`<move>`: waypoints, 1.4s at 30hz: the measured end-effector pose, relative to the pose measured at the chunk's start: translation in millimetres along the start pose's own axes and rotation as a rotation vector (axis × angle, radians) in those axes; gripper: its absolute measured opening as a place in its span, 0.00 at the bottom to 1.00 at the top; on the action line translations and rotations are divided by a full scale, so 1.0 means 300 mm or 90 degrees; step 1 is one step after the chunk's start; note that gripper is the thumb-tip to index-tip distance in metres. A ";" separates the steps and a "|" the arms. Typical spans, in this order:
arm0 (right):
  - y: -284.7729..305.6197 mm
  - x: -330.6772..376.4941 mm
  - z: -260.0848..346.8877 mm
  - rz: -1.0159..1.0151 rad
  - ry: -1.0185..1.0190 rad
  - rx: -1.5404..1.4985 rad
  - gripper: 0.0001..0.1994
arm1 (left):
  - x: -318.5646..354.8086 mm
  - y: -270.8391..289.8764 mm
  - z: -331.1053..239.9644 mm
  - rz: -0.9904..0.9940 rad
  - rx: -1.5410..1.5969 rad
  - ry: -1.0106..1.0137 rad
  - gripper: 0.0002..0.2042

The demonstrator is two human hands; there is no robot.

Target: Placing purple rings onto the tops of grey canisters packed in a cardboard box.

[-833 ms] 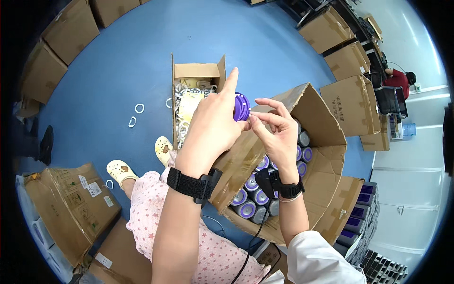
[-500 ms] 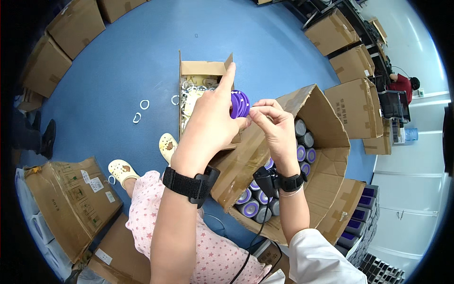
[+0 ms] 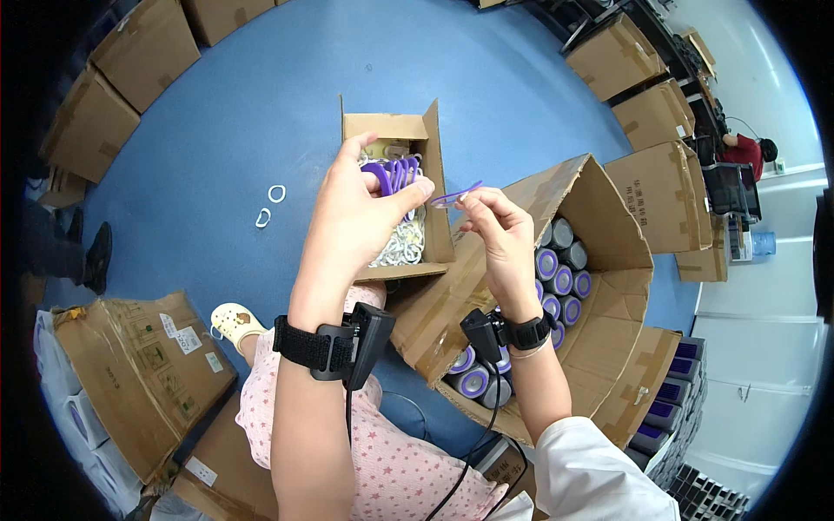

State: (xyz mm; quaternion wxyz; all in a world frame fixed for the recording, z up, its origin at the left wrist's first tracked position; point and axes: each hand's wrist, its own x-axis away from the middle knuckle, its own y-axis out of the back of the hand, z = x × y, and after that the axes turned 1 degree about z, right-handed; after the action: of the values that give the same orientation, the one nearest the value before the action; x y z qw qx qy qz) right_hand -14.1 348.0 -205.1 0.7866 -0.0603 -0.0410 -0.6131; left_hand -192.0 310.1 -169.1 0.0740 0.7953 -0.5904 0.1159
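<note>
My left hand [image 3: 347,208] is closed around a row of thin purple rings [image 3: 401,176], above a small open cardboard box [image 3: 441,234]. A heap of white ring-shaped pieces [image 3: 404,246] fills much of that box. To the right, the fingertips of my right hand [image 3: 502,233] pinch a single purple ring [image 3: 458,196], seen nearly edge-on and apart from the row. Below and right of this hand stands a large open carton [image 3: 608,295] holding several grey cylinders with purple ring faces [image 3: 560,280]. My right forearm hides part of them.
Two loose white rings [image 3: 276,193] lie on the blue floor [image 3: 208,174]. A flattened-looking carton [image 3: 143,373] stands at lower left. Stacked grey and purple pieces [image 3: 665,399] are at right. Black cables run from my wrist bands. A person in red [image 3: 745,152] sits far right.
The single purple ring has come away from the row in my right hand. My left hand has moved left and turned, so the row of rings now faces differently.
</note>
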 end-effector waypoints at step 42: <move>0.037 0.004 0.021 0.189 0.066 -0.071 0.08 | -0.008 -0.056 -0.033 0.124 -0.018 0.034 0.32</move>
State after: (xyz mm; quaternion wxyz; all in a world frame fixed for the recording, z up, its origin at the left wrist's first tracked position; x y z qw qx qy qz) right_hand -3.0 350.5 -199.2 0.8649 -0.0771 0.0431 -0.4941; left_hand -177.5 319.7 -159.9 0.0896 0.7293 -0.6647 0.1351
